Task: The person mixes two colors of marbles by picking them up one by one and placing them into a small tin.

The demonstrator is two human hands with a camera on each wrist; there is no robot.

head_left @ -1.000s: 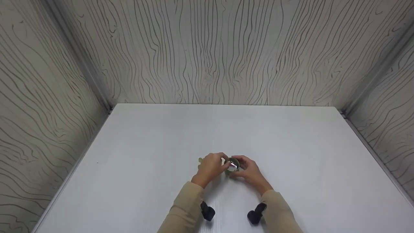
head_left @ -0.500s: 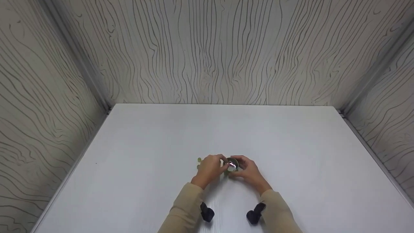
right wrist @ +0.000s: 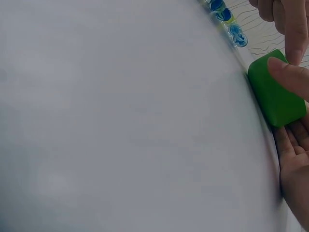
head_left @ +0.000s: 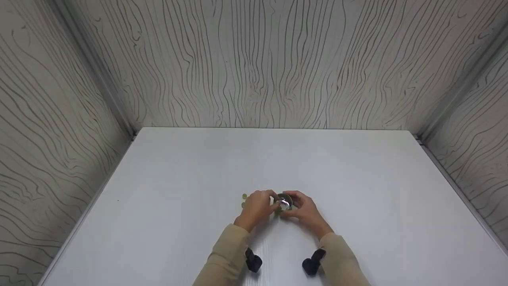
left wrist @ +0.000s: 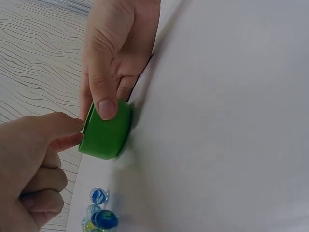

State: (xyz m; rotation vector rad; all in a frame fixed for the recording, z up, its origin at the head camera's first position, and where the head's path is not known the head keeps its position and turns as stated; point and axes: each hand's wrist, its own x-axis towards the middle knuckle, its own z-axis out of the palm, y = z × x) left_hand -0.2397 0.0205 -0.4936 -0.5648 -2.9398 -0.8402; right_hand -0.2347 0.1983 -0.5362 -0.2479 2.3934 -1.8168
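A small green bowl [head_left: 285,203] with a shiny metal inside sits on the white table in front of the person. The right hand [head_left: 307,210] grips it from the right, its thumb [left wrist: 104,92] pressed on the green outer wall and its fingers round the far side. From the left, the left hand [head_left: 258,206] reaches the rim with index finger and thumb, while its other fingers curl under. Its fingertips [left wrist: 75,124] dip behind the rim, so I cannot tell if they pinch something. Several glass marbles [left wrist: 99,196], blue and yellow-green, lie on the table beside the bowl.
The white table [head_left: 178,171] runs back to a wall panel [head_left: 254,67] with a wood-grain pattern, and similar panels stand at both sides. Dark wrist devices [head_left: 254,262] stick out from the beige sleeves [head_left: 343,258].
The left thumb and index finger have shifted slightly over the bowl's rim and stand a little further apart. The right hand keeps its grip on the bowl.
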